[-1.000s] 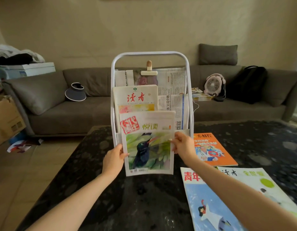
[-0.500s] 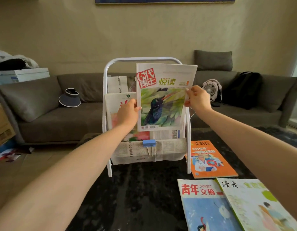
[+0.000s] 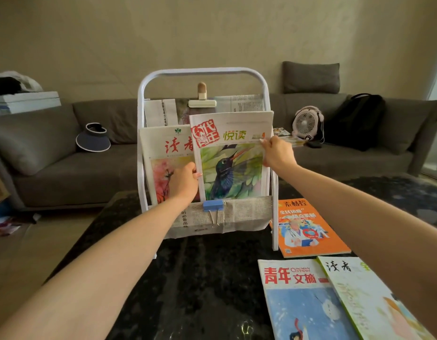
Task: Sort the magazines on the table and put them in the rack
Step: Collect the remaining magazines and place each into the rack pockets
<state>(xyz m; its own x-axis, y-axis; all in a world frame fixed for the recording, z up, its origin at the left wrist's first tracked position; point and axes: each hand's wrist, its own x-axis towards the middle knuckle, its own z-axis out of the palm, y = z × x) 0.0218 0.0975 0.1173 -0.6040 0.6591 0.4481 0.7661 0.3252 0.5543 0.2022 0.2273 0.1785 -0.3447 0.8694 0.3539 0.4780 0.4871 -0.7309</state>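
Note:
A white metal rack stands on the dark table. The hummingbird magazine sits upright in the rack's front pocket, its lower edge behind the newspaper strip. My left hand grips its left edge and my right hand pinches its right edge near the top. A white magazine with red characters stands beside it on the left. On the table lie an orange magazine, a blue magazine and a pale green magazine.
A blue binder clip holds the newspaper strip on the rack's front. Newspapers with a cream clip fill the back pocket. A grey sofa behind carries a visor cap, a small fan and a black bag.
The hummingbird magazine was lifted from in front of the rack up over it, then lowered into the front pocket. Both hands stayed on its edges.

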